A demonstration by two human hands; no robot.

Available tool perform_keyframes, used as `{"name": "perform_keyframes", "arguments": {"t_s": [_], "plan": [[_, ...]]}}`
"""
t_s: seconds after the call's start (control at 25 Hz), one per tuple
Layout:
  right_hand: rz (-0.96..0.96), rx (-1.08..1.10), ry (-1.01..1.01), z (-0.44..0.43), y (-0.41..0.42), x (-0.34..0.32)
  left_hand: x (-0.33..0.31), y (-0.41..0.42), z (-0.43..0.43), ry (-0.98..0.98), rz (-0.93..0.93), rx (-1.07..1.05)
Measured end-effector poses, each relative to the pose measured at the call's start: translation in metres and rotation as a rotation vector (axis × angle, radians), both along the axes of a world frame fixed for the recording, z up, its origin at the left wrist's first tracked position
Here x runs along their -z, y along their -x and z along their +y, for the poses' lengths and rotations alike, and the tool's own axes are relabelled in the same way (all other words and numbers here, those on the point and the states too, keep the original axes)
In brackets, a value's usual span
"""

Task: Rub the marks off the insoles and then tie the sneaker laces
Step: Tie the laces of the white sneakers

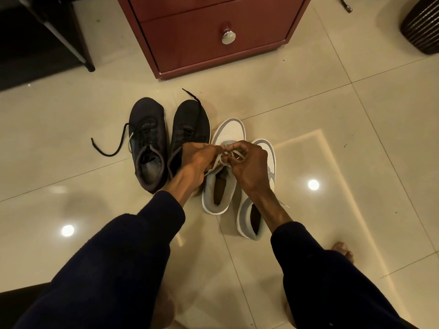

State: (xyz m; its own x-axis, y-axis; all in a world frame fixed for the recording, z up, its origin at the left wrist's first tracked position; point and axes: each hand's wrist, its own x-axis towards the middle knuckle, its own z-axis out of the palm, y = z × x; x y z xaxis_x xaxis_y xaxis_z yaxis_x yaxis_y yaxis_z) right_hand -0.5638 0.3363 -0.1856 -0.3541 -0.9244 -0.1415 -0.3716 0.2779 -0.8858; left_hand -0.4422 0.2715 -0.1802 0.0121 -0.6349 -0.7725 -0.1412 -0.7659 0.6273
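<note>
Two white and grey sneakers stand side by side on the tiled floor. Over the left white sneaker (226, 131), my left hand (198, 160) and my right hand (249, 165) meet, and each pinches a part of its white lace (219, 160). The right white sneaker (247, 217) lies partly under my right wrist, a lace end trailing beside it. To the left stand two black sneakers, one (147, 148) with a loose black lace (111, 148) spread on the floor, the other (190, 129) with a lace end past its toe. Dark insoles show inside the white shoes.
A red-brown drawer cabinet (213, 32) with a round metal knob stands just beyond the shoes. A dark ribbed bin (420, 24) is at the far right, dark furniture legs (78, 48) at the far left. My bare foot (343, 250) rests on the glossy tiles at the right.
</note>
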Motion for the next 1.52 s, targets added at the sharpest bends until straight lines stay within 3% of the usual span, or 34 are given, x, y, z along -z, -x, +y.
{"name": "perform_keyframes", "arguments": {"t_s": [0.24, 0.64, 0.84, 1.0, 1.12, 1.24, 1.36, 1.52], "plan": [[0.136, 0.019, 0.088, 0.007, 0.001, 0.006, 0.0, -0.006, -0.007, -0.094, 0.083, -0.084], [0.117, 0.341, -0.13, 0.058, 0.016, 0.001, 0.041, -0.016, -0.007, -0.129, -0.037, -0.109], [0.124, 0.334, -0.1, 0.042, 0.025, -0.011, 0.002, -0.049, 0.0, 0.164, -0.084, -0.053], [0.137, 0.351, -0.083, 0.037, 0.022, -0.015, -0.015, -0.065, 0.012, 0.232, -0.057, 0.008], [0.108, 0.418, -0.117, 0.044, 0.013, -0.021, -0.025, -0.056, 0.029, 0.312, -0.05, 0.197], [0.208, 0.434, -0.232, 0.071, 0.004, -0.025, -0.029, -0.039, 0.065, 0.453, -0.212, 0.602], [0.436, 0.173, -0.42, 0.111, -0.008, -0.026, -0.028, -0.032, 0.103, 0.659, -0.6, 0.941], [0.624, -0.159, -0.531, 0.165, -0.015, -0.014, -0.016, -0.028, 0.132, 0.594, -0.725, 1.094]]}}
